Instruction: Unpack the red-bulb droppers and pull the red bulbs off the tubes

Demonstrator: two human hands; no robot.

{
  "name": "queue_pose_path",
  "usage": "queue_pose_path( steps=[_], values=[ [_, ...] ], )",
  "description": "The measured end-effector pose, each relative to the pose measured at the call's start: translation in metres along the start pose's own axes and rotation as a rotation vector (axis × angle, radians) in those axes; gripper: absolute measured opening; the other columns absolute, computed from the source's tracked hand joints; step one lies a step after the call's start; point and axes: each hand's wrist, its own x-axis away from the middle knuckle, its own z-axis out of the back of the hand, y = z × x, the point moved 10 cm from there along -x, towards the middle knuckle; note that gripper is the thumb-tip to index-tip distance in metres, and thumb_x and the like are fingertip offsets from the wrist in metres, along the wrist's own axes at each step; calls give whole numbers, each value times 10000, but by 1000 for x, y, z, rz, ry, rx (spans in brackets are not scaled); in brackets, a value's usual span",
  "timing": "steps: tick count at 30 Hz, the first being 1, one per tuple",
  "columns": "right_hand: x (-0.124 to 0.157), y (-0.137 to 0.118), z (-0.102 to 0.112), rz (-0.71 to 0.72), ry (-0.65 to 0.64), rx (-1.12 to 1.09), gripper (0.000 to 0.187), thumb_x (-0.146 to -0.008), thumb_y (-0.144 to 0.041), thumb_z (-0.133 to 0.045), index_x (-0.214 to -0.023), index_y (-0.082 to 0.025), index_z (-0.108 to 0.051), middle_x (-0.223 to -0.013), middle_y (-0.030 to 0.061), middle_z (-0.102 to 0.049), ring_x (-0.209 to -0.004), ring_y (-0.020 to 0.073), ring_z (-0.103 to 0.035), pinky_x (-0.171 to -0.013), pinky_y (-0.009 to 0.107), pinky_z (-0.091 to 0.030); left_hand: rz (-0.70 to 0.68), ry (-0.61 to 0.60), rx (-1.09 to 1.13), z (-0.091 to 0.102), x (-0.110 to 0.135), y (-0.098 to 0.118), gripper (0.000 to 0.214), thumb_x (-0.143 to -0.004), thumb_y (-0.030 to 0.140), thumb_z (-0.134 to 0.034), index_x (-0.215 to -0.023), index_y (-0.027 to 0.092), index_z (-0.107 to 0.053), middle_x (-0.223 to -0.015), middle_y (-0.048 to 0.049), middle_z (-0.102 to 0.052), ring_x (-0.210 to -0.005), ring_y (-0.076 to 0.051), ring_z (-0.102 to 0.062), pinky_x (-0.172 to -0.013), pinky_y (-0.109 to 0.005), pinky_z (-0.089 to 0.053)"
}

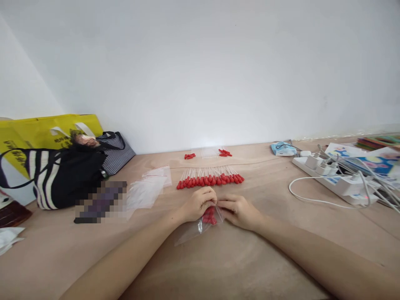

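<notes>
My left hand (199,203) and my right hand (238,211) meet at the mouth of a small clear plastic bag (195,230) lying on the table. Both hands pinch the bag's top edge, fingers closed. Red-bulbed droppers (210,217) sit bunched inside the bag under my fingers. Just beyond my hands a row of several droppers with red bulbs (210,179) lies side by side. Farther back lie two small groups of red bulbs (189,156) (224,153) with clear tubes between them.
A pile of empty clear bags (149,186) lies to the left. Striped and yellow bags (59,166) stand at the far left. A white power strip with plugs and cables (336,177) occupies the right, beside a face mask (283,148) and colourful papers (371,160).
</notes>
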Motion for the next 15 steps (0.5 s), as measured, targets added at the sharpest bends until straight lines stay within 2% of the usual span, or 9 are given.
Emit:
queue_pose_path(
  steps=[3, 6, 10, 15],
  values=[
    [1, -21, 8, 231, 149, 357, 181, -808, -194, -440, -785, -200, -619, -731, 22, -627, -633, 110, -520, -546, 240, -352, 5, -8, -16, 1, 0, 2, 165, -822, 124, -366, -693, 163, -463, -733, -20, -523, -702, -118, -473, -661, -236, -410],
    [3, -32, 8, 350, 192, 472, 224, -823, -191, -419, -686, -199, -596, -636, -4, -598, -572, 89, -471, -514, 247, -285, 24, -71, -60, -2, 1, 0, 139, -813, 119, -381, -724, 167, -476, -728, -13, -523, -693, -117, -478, -651, -232, -411],
    [5, -36, 7, 378, 188, 509, 268, -820, -162, -383, -627, -186, -566, -599, -12, -569, -546, 84, -436, -512, 257, -249, 1, -153, -113, -6, 2, 1, 115, -816, 127, -405, -778, 165, -507, -748, -12, -532, -705, -114, -493, -652, -220, -411],
    [3, -35, 7, 365, 178, 566, 276, -814, -154, -381, -592, -180, -543, -527, -16, -506, -510, 89, -399, -496, 269, -211, -111, -150, -193, -8, 2, 10, 236, -863, 167, -345, -756, 157, -554, -772, -34, -561, -705, -115, -502, -655, -218, -405]
  ],
)
